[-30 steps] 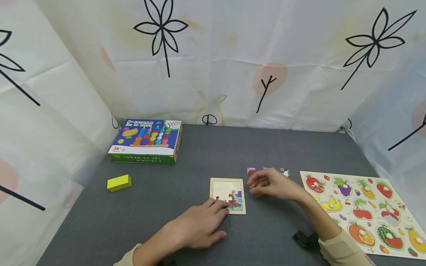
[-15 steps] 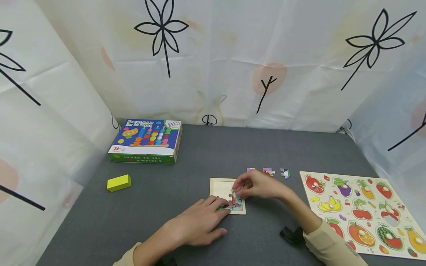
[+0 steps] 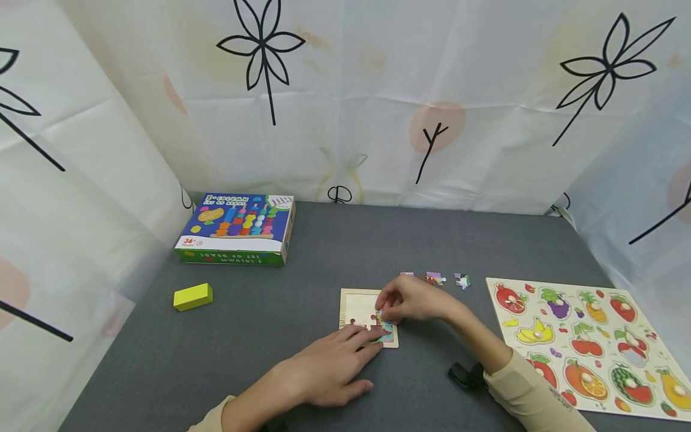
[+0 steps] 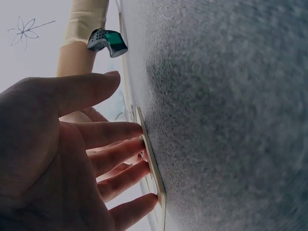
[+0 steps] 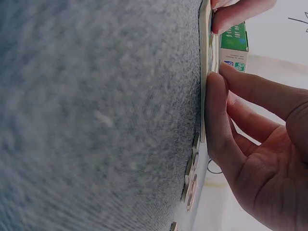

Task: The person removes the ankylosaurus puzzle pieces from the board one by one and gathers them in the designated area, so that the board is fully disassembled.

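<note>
Nearest, the left hand (image 3: 332, 369) lay palm down, its grip slack and its fingers spread, their tips touching the lower part of a small wooden puzzle tray (image 3: 356, 303). Across from it the right hand (image 3: 415, 300) reached in from a beige sleeve (image 3: 531, 393), a black device (image 3: 464, 376) just beside the cuff. Its grip was drawn in, thumb and fingers curled close together at the tray's right edge; whether they pinched a piece could not be told.

The tray lay flat on the grey bench (image 3: 302, 300), and some coloured puzzle pieces (image 3: 387, 326) filled part of its lower right, partly covered by the hands. Well to the right lay a pale board (image 3: 610, 355) of painted fruit shapes, and to the left a yellow block (image 3: 193, 297). Just past the right hand three loose pieces (image 3: 435, 279) were set in a row, the leftmost partly hidden. Farther back on the left lay a blue and green box (image 3: 237, 229) picturing bead columns. Behind everything hung white cloth (image 3: 367, 72) with black leaf outlines.
</note>
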Action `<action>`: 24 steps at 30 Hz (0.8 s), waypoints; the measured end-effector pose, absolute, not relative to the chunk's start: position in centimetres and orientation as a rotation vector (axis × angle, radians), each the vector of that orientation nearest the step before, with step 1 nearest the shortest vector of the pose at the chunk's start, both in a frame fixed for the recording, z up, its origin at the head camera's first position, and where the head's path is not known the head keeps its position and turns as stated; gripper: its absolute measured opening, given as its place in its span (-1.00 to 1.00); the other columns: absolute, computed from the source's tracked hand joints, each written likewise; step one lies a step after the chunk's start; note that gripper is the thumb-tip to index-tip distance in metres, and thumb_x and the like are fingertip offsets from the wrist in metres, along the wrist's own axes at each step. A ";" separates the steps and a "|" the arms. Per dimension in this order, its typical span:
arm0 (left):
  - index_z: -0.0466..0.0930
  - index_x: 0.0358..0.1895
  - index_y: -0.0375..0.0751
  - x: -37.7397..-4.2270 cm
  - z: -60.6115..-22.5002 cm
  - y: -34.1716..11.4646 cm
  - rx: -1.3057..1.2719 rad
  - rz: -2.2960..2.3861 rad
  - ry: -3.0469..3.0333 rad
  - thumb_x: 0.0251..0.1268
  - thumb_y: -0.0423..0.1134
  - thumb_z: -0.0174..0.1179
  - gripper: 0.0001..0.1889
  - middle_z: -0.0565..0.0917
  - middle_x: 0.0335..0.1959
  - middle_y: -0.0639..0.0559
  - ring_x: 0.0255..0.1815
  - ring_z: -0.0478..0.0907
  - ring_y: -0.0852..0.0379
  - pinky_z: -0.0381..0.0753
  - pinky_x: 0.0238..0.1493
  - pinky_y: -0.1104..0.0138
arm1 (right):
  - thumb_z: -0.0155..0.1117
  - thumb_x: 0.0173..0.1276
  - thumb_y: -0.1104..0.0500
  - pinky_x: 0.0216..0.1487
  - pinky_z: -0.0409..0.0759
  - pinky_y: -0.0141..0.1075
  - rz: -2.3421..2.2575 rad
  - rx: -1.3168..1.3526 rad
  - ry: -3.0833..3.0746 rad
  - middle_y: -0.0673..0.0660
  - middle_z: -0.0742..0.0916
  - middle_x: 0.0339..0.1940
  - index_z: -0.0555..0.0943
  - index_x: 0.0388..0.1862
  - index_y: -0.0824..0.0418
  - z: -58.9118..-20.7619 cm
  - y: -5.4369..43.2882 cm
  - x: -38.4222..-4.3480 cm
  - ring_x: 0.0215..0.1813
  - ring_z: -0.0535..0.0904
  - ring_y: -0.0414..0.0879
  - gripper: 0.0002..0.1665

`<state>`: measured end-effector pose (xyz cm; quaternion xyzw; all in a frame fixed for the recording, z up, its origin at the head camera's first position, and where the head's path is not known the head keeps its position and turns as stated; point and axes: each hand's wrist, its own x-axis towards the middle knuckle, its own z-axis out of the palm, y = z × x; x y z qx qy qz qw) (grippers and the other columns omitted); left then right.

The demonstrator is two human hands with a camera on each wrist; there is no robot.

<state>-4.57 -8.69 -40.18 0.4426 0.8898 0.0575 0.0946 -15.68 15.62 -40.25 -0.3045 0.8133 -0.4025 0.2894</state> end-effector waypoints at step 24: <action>0.43 0.63 0.05 -4.9 -40.0 -8.8 1.220 0.264 2.574 0.65 0.12 0.19 -0.39 0.30 0.73 0.23 0.65 0.32 0.10 0.59 0.51 0.18 | 0.44 0.42 0.39 -0.10 0.73 -0.38 -1.064 -0.945 2.319 0.14 0.85 -0.24 0.79 -0.12 0.28 -39.9 16.4 -14.6 -0.24 0.72 -0.28 -0.89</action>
